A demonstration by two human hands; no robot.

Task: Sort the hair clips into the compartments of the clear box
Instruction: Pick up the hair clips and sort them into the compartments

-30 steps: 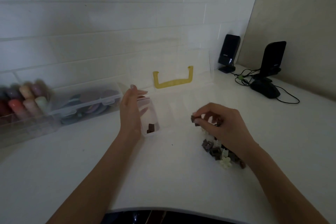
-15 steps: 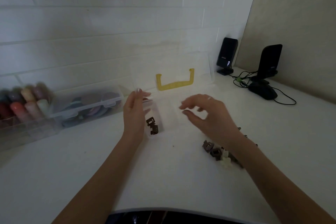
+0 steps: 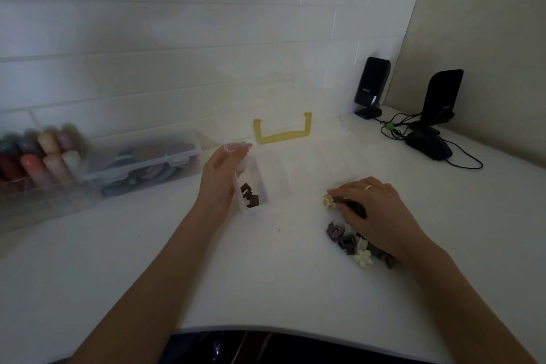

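Observation:
The clear compartment box (image 3: 298,174) lies open on the white table, its lid with a yellow handle (image 3: 282,134) leaning back on the wall. Dark brown hair clips (image 3: 249,195) lie in its leftmost compartment. My left hand (image 3: 220,177) rests against the box's left side, fingers fairly straight. A pile of brown, purple and cream hair clips (image 3: 351,242) lies to the right of the box. My right hand (image 3: 375,213) is down on that pile, fingers curled round a dark clip (image 3: 356,207), beside a cream clip (image 3: 327,201).
A clear lidded case (image 3: 141,165) with colourful items and a tray of rounded coloured objects (image 3: 38,162) stand at the left by the tiled wall. Two black speakers (image 3: 372,86) and a black mouse (image 3: 430,148) with cables sit at the back right.
My right hand dropped a brown clip into the left compartment, then moved back right and down onto the pile, where it now grips a dark clip. My left hand stayed at the box.

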